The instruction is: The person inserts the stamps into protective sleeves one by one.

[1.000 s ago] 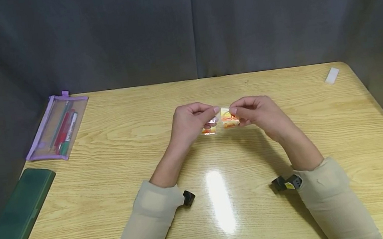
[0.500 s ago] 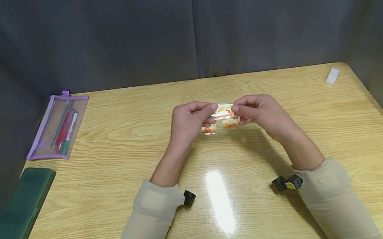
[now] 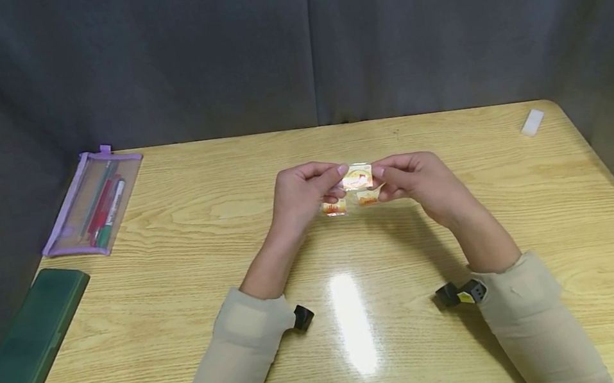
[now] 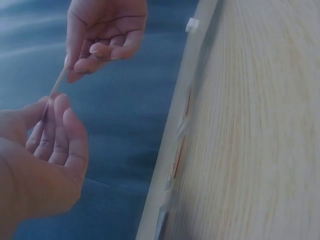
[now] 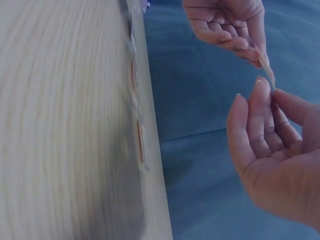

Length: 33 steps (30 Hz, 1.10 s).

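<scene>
Between my two hands, above the middle of the table, is a small flat packet (image 3: 357, 177) with yellow, white and red print and a shiny clear wrapper. My left hand (image 3: 304, 195) pinches its left edge between thumb and fingers. The right hand (image 3: 413, 181) pinches its right edge. Both wrist views show the held packet (image 4: 58, 81) nearly edge-on. Beneath the hands lie similar packets, one (image 3: 335, 208) by the left fingers and another (image 3: 368, 197) by the right fingers. Each is partly hidden by the hands or the held packet.
On the left lie a purple-edged mesh pouch (image 3: 68, 184) with several pens and a dark green case (image 3: 27, 348). A small white block (image 3: 533, 121) sits at the back right. Dark curtains (image 3: 196, 57) stand round the wooden table (image 3: 178, 273).
The packet, earlier hard to make out between the hands, has turned its printed face toward the head view, first with strong glare. Both hands have barely moved.
</scene>
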### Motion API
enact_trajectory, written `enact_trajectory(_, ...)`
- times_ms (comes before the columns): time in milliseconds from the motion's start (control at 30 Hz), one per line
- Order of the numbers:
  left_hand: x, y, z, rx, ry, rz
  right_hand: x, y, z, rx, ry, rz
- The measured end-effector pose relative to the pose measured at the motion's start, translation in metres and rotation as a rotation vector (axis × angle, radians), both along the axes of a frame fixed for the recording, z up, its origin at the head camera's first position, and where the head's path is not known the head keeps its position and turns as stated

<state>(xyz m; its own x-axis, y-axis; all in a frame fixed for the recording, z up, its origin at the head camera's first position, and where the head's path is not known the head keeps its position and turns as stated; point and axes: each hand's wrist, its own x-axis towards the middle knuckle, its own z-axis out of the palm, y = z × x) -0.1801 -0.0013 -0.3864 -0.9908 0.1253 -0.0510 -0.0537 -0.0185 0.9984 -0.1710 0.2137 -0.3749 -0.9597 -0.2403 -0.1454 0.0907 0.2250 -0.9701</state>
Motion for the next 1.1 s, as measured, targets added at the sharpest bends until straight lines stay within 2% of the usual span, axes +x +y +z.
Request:
enact_trajectory(167, 0.0006, 0.0004, 0.0008, -0.004, -0.005, -0.007, 0.0015, -0.0009, 0.0008, -0.030, -0.006, 0.007)
enact_trajectory(400, 0.0012, -0.0015, -0.0008, 0.005, 0.015, 0.026, 0.0013, 0.0008, -0.0013, -0.069, 0.005, -0.007)
enact_trajectory(600, 0.0011, -0.0016, 0.0000, 0.012, 0.022, 0.002, 0.0014, 0.0004, -0.0009, -0.070, 0.003, 0.019)
enact_trajectory(1100, 0.0014, -0.0009, 0.0011, 0.001, 0.018, -0.002, 0.0010, 0.0002, -0.0012, -0.134, 0.007, 0.005)
